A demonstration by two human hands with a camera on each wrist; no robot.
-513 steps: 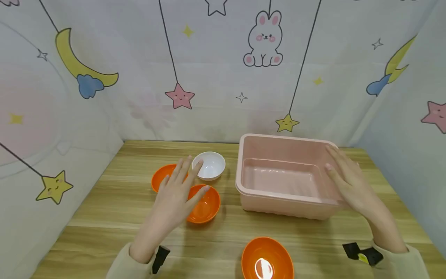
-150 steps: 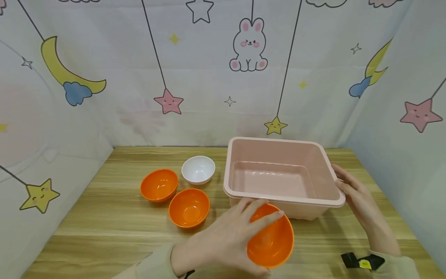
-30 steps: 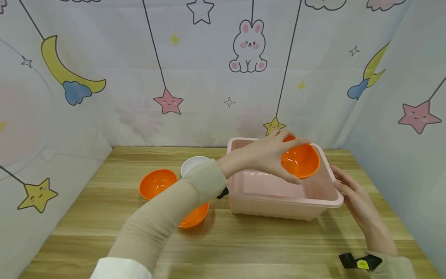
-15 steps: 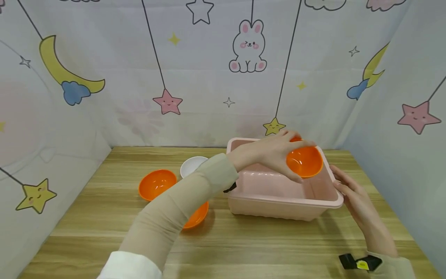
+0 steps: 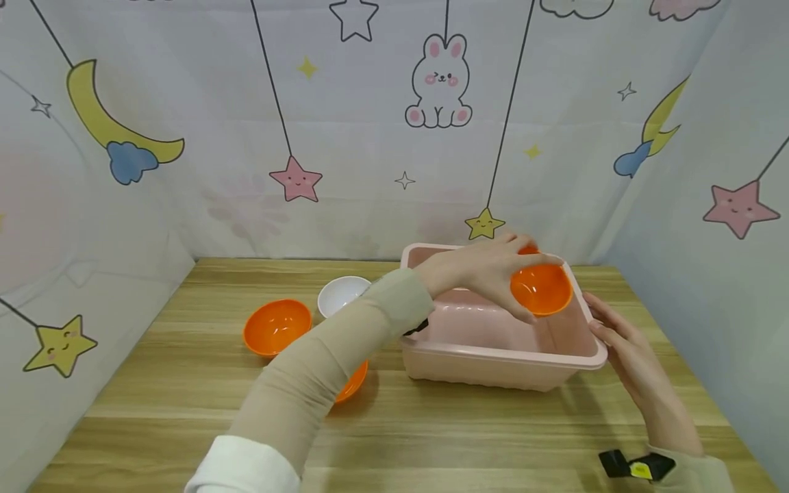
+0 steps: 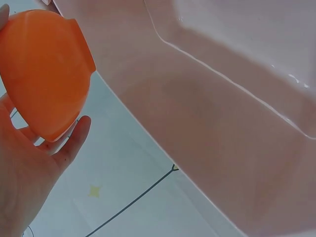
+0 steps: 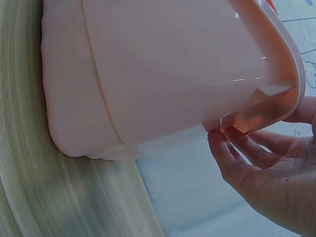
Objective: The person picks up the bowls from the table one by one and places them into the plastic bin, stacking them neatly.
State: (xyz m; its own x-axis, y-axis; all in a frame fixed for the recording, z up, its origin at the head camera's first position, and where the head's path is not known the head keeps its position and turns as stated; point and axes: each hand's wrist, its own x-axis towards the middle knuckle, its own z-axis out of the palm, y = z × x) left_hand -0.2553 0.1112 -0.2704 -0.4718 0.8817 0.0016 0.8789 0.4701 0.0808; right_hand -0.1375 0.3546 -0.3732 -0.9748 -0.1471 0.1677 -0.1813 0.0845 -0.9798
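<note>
My left hand [image 5: 483, 268] reaches across to the pink plastic basin [image 5: 499, 355] and holds an orange bowl [image 5: 544, 291] by its sides. The bowl is tilted, its inside facing me, and overlaps the basin's right part. In the left wrist view the fingers spread round the bowl's outside [image 6: 47, 74], beside the basin's wall [image 6: 163, 103]. On the right, my right hand [image 5: 631, 352] grips the basin's rim. The right wrist view shows the fingertips [image 7: 216, 136] under the rim's edge, the thumb above.
Left of the basin, an orange bowl [image 5: 277, 327] and a white bowl [image 5: 339, 294] stand on the wooden table [image 5: 444, 438]. Another orange bowl [image 5: 354, 383] is mostly hidden by my left sleeve. A patterned cloth backdrop [image 5: 357, 219] rises behind the table.
Earlier both hands were spread and the orange bowl stood at the table's front. My left hand has carried it over the basin, lately drifting slightly right. My right hand has kept holding the rim.
</note>
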